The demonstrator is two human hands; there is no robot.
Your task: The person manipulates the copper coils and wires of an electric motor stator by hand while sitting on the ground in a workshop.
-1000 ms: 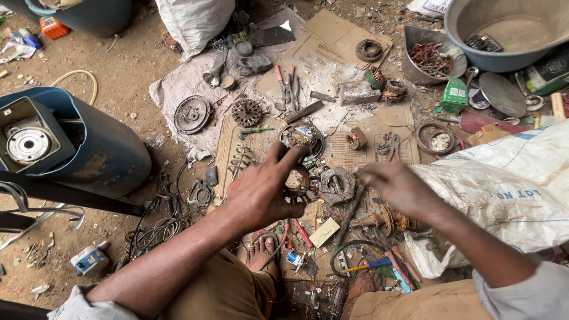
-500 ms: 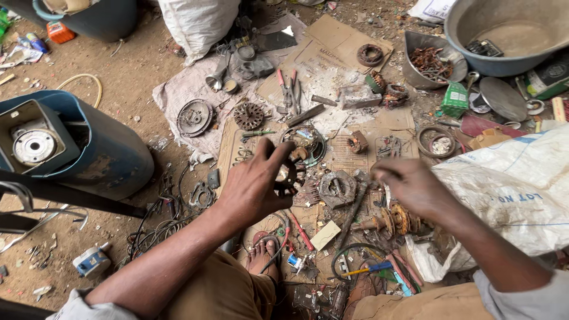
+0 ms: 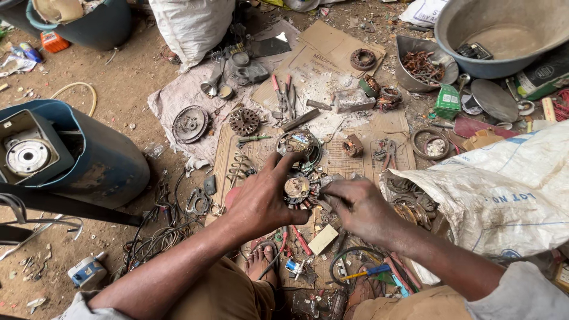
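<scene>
Both hands meet over the near middle of the flattened cardboard sheet [image 3: 355, 160] that lies on the dirt ground. Left hand [image 3: 264, 198] wraps around a small round motor stator [image 3: 296, 189], thumb and fingers curled over its left side and underside, so the part sits in the grip with its pale centre facing up and its copper windings showing at the rim. Right hand [image 3: 358, 207] comes in from the right, fingers pinched narrow against the stator's right edge (whether they hold anything small of their own, I cannot tell). The stator is thus between the two hands, touched by both, raised just above the cardboard.

Just beyond it, toward the cardboard's middle, lies a second round coil unit [image 3: 299, 144]. A toothed rotor disc [image 3: 245, 121] sits near the sheet's left edge, and pliers [image 3: 284, 95] lie farther back. A white woven sack [image 3: 504, 195] rests at the right edge, a blue drum [image 3: 89, 160] well apart on the left, and a metal basin [image 3: 504, 35] at the far right corner.
</scene>
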